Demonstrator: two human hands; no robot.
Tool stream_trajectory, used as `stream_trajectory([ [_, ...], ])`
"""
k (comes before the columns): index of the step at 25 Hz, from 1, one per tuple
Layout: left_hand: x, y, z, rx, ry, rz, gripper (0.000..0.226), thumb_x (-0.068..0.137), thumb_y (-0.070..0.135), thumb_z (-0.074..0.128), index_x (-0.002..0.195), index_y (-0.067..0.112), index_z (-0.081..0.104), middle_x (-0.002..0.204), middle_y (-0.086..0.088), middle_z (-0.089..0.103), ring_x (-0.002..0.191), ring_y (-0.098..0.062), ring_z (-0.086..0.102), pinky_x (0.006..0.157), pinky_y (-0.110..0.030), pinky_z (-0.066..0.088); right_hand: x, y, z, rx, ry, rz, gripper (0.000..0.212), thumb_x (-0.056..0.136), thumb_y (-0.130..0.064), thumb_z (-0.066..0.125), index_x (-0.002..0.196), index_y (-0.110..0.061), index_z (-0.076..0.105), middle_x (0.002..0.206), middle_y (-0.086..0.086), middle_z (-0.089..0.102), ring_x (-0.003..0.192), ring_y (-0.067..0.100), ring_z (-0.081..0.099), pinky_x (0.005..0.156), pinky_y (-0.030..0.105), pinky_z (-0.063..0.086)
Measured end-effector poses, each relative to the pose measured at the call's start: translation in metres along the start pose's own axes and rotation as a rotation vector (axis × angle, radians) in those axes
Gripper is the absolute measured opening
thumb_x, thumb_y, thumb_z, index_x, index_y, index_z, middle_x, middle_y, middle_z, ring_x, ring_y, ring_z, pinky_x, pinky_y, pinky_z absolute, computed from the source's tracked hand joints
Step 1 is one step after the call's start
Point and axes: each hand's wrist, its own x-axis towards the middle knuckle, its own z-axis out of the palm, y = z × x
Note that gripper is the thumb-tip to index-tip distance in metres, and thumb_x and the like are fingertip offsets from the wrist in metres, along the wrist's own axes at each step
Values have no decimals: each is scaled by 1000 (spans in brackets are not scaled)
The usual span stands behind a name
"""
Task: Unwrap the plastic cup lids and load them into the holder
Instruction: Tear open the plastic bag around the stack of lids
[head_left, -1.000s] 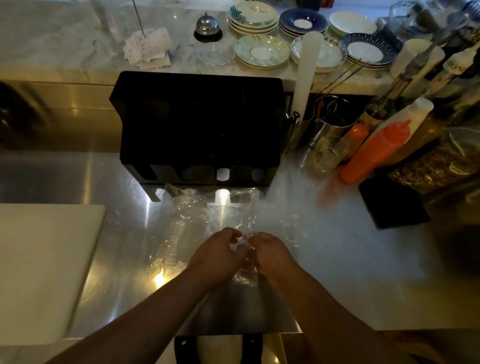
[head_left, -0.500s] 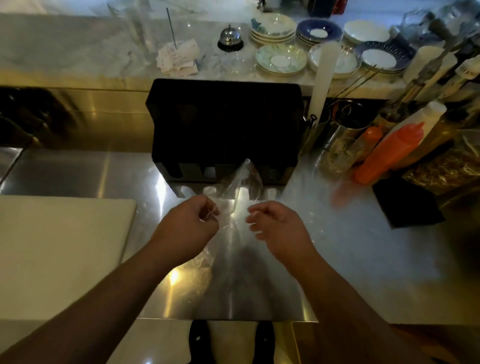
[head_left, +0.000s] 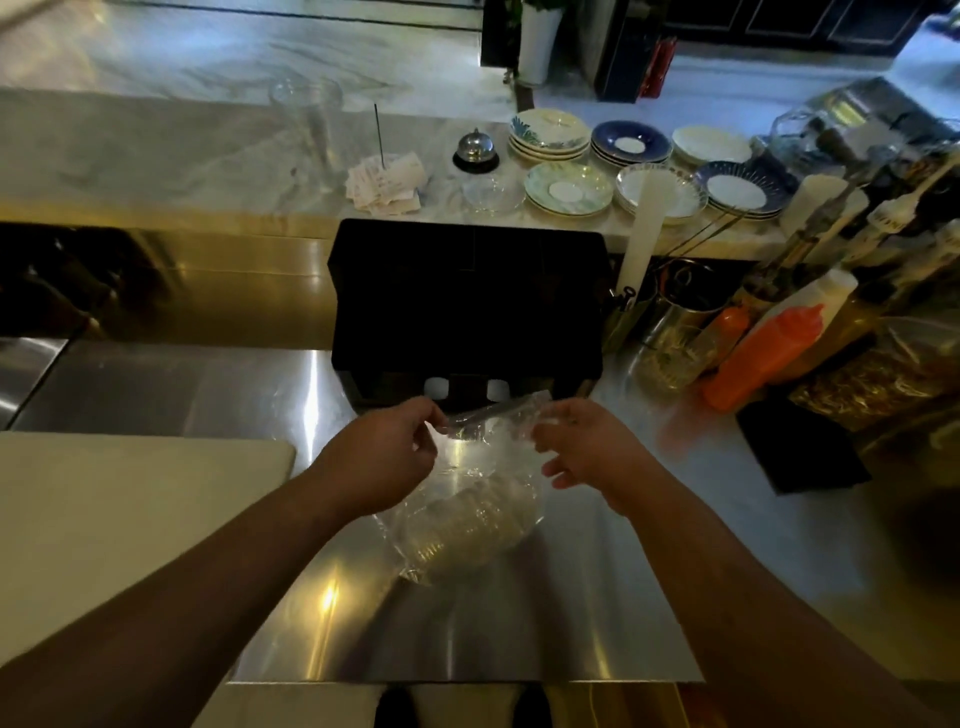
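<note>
Clear plastic wrapper (head_left: 470, 470), hanging between both hands over the brushed stainless-steel counter (head_left: 519, 623), lower end resting on the counter surface. Inside the wrapper's lower part: stack of clear plastic cup lids (head_left: 462, 535), lying on its side, individual lids hard to tell apart through the glare. Left hand (head_left: 384, 457): fingers curled, thumb and forefinger pinching the wrapper's upper edge on the left side. Right hand (head_left: 589, 452): thumb and forefinger pinching the same upper edge on the right side, remaining fingers loosely spread below; contact partly blurred. Upper edge of the wrapper pulled taut between the two pinch points, just in front of the base of the black box-shaped lid holder (head_left: 467, 301). Holder upright at the back of the counter, directly behind the hands, two pale openings visible in its lower front face; contents not discernible. Left of the hands: white rectangular cutting board (head_left: 104, 519), flat on the counter, apart from the wrapper. Right of the holder: orange plastic squeeze bottle (head_left: 763, 358), leaning among other bottles (head_left: 826, 291), and flat black mat (head_left: 800, 452) nearer the counter edge. On the raised marble ledge (head_left: 156, 156) behind the holder: stacks of patterned ceramic saucers (head_left: 569, 189), chrome service bell (head_left: 475, 148), paper slips on a metal spike (head_left: 387, 182).
</note>
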Motion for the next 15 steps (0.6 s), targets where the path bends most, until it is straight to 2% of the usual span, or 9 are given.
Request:
stream_trajectory([
  [4, 4, 2, 3, 119, 111, 149, 54, 92, 21, 71, 142, 29, 53, 127, 1, 72, 106, -21, 71, 77, -31, 55, -18, -7, -3, 162, 110, 62, 38, 92, -6, 69, 125, -18, 56, 83, 11, 72, 56, 18, 66, 50, 28, 57],
  [6, 2, 5, 0, 224, 167, 272, 68, 86, 40, 75, 148, 26, 50, 139, -4, 65, 116, -25, 68, 88, -38, 57, -26, -15, -2, 351, 88, 57, 39, 94, 1, 64, 130, -12, 56, 74, 10, 72, 56, 19, 66, 52, 30, 58],
  [8, -2, 12, -1, 349, 206, 379, 82, 76, 64, 72, 144, 22, 53, 140, -6, 62, 120, -28, 63, 94, -47, 57, -31, -24, -2, 520, 74, 45, 35, 98, 1, 60, 130, -13, 55, 65, 6, 71, 56, 20, 69, 54, 31, 60],
  [10, -6, 20, 2, 456, 219, 412, 90, 69, 75, 70, 139, 19, 56, 140, -8, 61, 121, -31, 60, 95, -52, 56, -33, -33, -4, 654, 66, 40, 32, 99, -2, 59, 129, -14, 56, 65, 6, 72, 59, 21, 72, 57, 33, 62],
  [12, -6, 29, 5, 546, 210, 381, 80, 73, 65, 77, 134, 17, 61, 137, -11, 64, 118, -34, 63, 93, -52, 57, -35, -39, -6, 725, 63, 37, 33, 99, -3, 60, 130, -14, 56, 68, 7, 74, 63, 22, 75, 59, 34, 62],
  [15, 4, 39, -3, 483, 278, 331, 33, 88, 45, 72, 111, 20, 71, 104, -3, 75, 90, -23, 69, 75, -39, 57, -35, -43, -12, 753, 69, 17, 33, 100, -6, 59, 132, -16, 55, 75, 7, 78, 68, 22, 77, 62, 34, 63],
])
